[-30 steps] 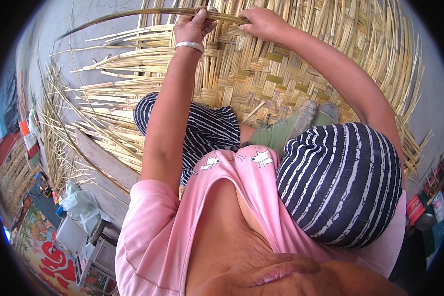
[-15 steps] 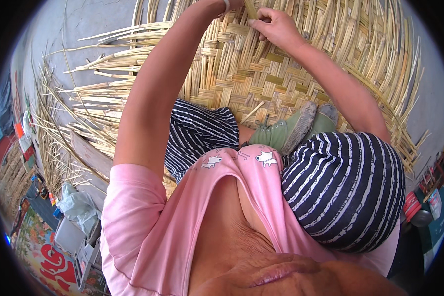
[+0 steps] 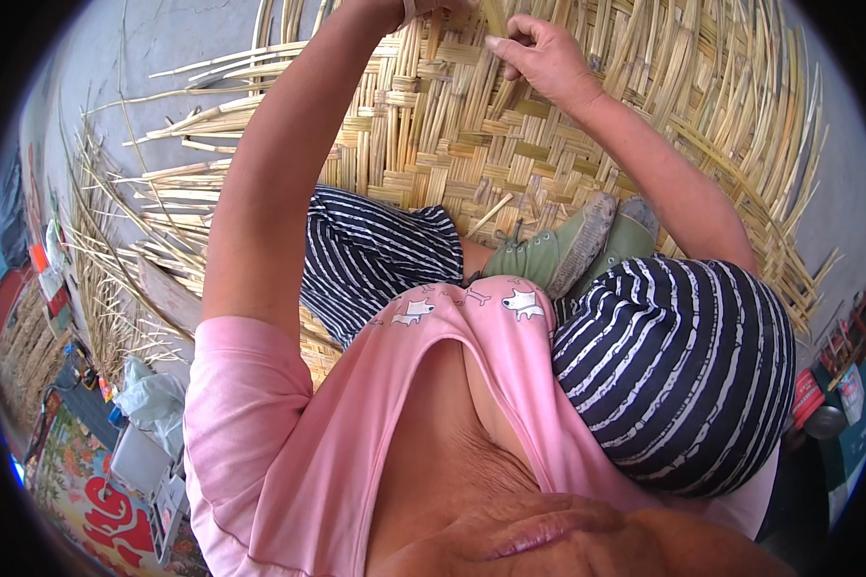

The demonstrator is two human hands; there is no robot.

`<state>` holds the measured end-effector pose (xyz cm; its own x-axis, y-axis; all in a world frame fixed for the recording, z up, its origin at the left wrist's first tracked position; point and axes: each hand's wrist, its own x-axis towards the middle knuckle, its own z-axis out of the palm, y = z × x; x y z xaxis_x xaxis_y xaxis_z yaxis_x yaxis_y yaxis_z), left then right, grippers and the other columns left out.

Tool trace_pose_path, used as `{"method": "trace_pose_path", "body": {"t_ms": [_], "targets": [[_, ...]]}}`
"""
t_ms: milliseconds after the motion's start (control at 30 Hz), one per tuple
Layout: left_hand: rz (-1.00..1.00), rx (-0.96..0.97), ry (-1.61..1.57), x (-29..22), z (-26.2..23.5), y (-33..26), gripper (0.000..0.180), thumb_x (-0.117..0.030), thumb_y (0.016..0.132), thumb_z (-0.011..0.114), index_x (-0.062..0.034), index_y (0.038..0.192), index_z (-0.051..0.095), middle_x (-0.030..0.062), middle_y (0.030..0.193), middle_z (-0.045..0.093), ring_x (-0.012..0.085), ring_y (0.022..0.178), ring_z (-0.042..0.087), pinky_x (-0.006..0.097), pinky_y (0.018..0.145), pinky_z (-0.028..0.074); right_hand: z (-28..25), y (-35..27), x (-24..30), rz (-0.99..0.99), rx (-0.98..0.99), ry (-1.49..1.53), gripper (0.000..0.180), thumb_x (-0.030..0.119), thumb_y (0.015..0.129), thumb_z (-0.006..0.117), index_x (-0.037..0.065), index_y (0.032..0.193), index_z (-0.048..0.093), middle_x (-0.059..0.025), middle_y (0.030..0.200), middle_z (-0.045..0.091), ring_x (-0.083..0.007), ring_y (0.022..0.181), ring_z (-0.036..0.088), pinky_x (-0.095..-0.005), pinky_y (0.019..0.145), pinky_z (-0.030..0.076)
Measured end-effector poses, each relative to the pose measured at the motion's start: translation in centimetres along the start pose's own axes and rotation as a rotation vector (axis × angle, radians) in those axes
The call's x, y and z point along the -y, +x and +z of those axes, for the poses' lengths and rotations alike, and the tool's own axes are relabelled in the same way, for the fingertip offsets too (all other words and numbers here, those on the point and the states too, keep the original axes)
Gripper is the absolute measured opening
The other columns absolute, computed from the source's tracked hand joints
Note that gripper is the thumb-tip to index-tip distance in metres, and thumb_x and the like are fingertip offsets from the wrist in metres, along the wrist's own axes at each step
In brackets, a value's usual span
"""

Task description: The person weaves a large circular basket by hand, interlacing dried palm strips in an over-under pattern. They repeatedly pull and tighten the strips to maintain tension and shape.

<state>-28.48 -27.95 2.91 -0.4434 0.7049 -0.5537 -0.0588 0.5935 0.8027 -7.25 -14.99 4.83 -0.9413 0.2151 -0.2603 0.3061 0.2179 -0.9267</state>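
A large mat of split reed strips (image 3: 423,178) is spread under and before me, woven in a chequered pattern with loose ends around its border. Over its far part, my right hand (image 3: 548,65) has its fingers curled and thumb closed at the lower end of a greenish reed strip (image 3: 494,13). That strip runs up out of the picture. My left hand (image 3: 431,5) is beside it at the top edge, mostly cut off, so its grip is hidden. A light band (image 3: 409,12) circles the left wrist.
My green shoes (image 3: 548,255) and striped trouser legs rest on the mat. A short loose reed piece (image 3: 491,213) lies by the shoes. Long thin stalks (image 3: 96,240) are scattered at the left, near a pale plastic bag (image 3: 151,404). Grey floor (image 3: 178,48) surrounds the mat.
My left hand and forearm have shifted a little to the left. The right hand stays almost in place, its fingers slightly turned, with the strip still beside its thumb.
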Motion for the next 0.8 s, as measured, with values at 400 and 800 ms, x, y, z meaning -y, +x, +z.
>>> {"method": "trace_pose_path", "body": {"t_ms": [400, 800], "targets": [[0.020, -0.078, -0.238, 2.2, 0.3, -2.4, 0.017, -0.010, 0.090, 0.077, -0.0002, 0.103, 0.074, 0.0100, 0.086, 0.076, 0.0207, 0.073, 0.072, 0.035, 0.063, 0.057, 1.4, 1.1, 1.1, 0.292, -0.027, 0.143, 0.018, 0.016, 0.096, 0.065, 0.002, 0.106, 0.066, -0.0117, 0.091, 0.072, -0.0269, 0.087, 0.071, -0.0354, 0.079, 0.057], [0.241, -0.330, -0.807, 7.6, 0.4, -4.5, 0.030, -0.007, 0.095, 0.070, -0.0027, 0.124, 0.068, 0.0086, 0.103, 0.073, 0.0158, 0.082, 0.069, 0.032, 0.068, 0.055, 2.4, 3.7, 1.4, -0.054, 0.098, -0.501, 0.024, 0.018, 0.096, 0.060, 0.006, 0.115, 0.069, -0.0199, 0.103, 0.072, -0.0347, 0.095, 0.070, -0.0471, 0.086, 0.055]]}}
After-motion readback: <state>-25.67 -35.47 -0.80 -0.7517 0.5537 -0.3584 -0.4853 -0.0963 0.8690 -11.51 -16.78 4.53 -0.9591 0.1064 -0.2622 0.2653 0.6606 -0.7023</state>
